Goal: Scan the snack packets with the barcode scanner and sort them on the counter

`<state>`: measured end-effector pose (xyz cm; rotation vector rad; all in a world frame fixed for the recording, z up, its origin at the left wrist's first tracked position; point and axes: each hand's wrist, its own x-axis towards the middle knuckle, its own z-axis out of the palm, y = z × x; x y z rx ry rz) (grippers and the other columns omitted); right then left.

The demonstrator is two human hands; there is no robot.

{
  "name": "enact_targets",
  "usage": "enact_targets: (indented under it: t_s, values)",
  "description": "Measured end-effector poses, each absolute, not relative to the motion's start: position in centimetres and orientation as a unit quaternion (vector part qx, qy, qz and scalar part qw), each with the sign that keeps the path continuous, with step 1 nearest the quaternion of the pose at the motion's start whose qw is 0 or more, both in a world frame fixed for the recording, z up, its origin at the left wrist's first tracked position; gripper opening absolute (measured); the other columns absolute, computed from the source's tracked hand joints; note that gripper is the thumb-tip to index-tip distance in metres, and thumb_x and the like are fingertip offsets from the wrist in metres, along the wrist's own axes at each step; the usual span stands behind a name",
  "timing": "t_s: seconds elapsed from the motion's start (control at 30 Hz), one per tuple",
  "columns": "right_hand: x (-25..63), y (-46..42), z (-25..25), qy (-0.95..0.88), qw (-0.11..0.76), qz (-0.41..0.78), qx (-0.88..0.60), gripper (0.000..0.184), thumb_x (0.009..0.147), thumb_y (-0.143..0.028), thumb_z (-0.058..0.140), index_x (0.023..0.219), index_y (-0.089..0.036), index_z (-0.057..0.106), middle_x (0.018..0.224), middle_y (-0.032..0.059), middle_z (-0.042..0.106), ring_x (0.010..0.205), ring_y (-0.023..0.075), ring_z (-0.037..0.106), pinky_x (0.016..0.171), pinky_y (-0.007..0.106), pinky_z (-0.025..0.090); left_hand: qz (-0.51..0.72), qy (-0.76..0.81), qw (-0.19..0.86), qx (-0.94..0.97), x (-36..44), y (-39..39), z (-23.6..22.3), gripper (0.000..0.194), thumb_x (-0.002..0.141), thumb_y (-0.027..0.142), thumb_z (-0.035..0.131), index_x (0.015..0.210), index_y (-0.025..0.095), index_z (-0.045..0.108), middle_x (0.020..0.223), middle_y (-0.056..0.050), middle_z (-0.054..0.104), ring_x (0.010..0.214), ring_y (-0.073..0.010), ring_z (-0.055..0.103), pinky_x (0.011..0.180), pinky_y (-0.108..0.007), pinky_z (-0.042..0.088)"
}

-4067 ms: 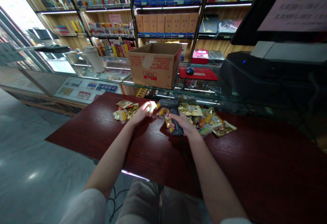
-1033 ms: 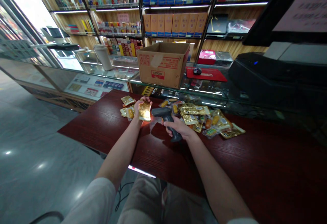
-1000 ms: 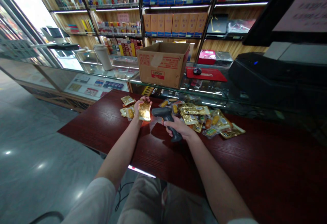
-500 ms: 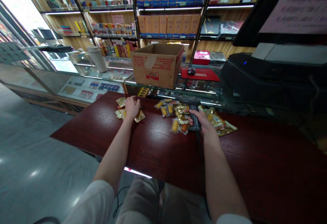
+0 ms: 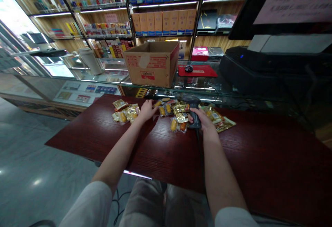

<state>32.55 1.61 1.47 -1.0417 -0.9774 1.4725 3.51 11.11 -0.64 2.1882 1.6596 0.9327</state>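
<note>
My right hand (image 5: 202, 117) is wrapped round the grip of a black handheld barcode scanner (image 5: 195, 118), whose cable runs down over the table. My left hand (image 5: 147, 110) is open, fingers reaching to the left edge of the middle pile of small packaged snacks (image 5: 168, 109). Some of these are yellow pieces in clear wrappers, others gold foil packets (image 5: 180, 107). Left of my left hand lies a second pile of gold packets (image 5: 126, 111). More gold packets (image 5: 218, 117) lie right of the scanner, partly behind my right hand.
The dark red wooden table (image 5: 166, 151) meets a glass counter at the back. On that counter stand an open cardboard box (image 5: 150, 64), a red mat (image 5: 202, 71) with a mouse (image 5: 188, 68), and a white cup (image 5: 90, 62). A black machine (image 5: 249, 71) and a screen are at right.
My left hand has moved right, off the left pile of packets to the edge of the middle pile. My right hand still holds the scanner. The view has shifted slightly.
</note>
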Motion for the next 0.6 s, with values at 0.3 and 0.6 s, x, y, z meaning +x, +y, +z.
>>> enact_targets:
  t_s: [0.3, 0.6]
  values:
    - [30.9, 1.6, 1.7, -0.383, 0.535, 0.623, -0.423, 0.037, 0.069, -0.037, 0.081, 0.091, -0.020, 0.057, 0.055, -0.0051, 0.058, 0.042, 0.0092, 0.047, 0.039, 0.020, 0.038, 0.209, 0.647, 0.115, 0.725, 6.8, 11.7, -0.9, 0.026, 0.085, 0.026, 0.064, 0.109, 0.015, 0.063, 0.127, -0.026, 0.063, 0.127, -0.0415, 0.056, 0.106, -0.056, 0.043]
    - [29.4, 0.9, 2.8, -0.418, 0.490, 0.641, -0.417, 0.041, 0.069, -0.041, 0.078, 0.097, -0.020, 0.056, 0.049, -0.0073, 0.055, 0.039, 0.0096, 0.046, 0.039, 0.021, 0.037, 0.417, 0.637, 0.373, 0.530, 5.8, 11.2, 0.3, 0.005, 0.083, 0.018, 0.061, 0.084, 0.017, 0.056, 0.098, -0.017, 0.070, 0.117, -0.0356, 0.067, 0.104, -0.051, 0.051]
